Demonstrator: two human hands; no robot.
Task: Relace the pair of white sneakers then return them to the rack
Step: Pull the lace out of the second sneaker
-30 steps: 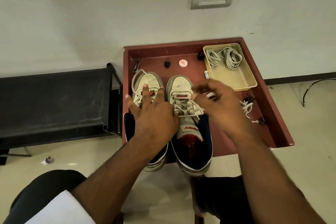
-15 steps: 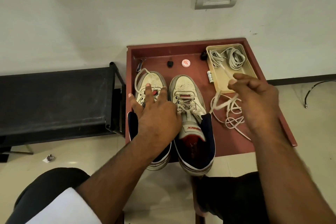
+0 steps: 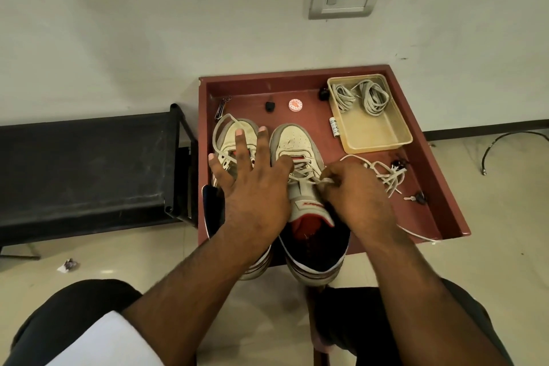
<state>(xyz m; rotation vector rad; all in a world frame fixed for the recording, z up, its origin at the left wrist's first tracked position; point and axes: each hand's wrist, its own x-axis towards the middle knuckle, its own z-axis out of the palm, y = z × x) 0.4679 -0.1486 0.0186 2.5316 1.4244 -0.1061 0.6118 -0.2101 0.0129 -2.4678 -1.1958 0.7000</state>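
Two white sneakers stand side by side, toes to the wall, on a red-brown tray table (image 3: 439,202). My left hand (image 3: 252,184) lies flat with fingers spread over the left sneaker (image 3: 230,135), pressing it down. The right sneaker (image 3: 297,142) is partly laced, its tongue and red lining showing. My right hand (image 3: 353,190) pinches the white lace (image 3: 386,178) at the right sneaker's upper eyelets. The lace's loose length lies in a tangle on the tray to the right.
A beige plastic tray (image 3: 383,140) at the back right holds two coiled laces. Small items lie on the table: a round token (image 3: 296,104), a black cap, keys (image 3: 417,197). A black rack (image 3: 89,169) stands at the left. A wall socket is above.
My right hand had pulled the lace out to the right over the tray; it has now come back to the right sneaker's eyelets. My left hand has stayed on the left sneaker.
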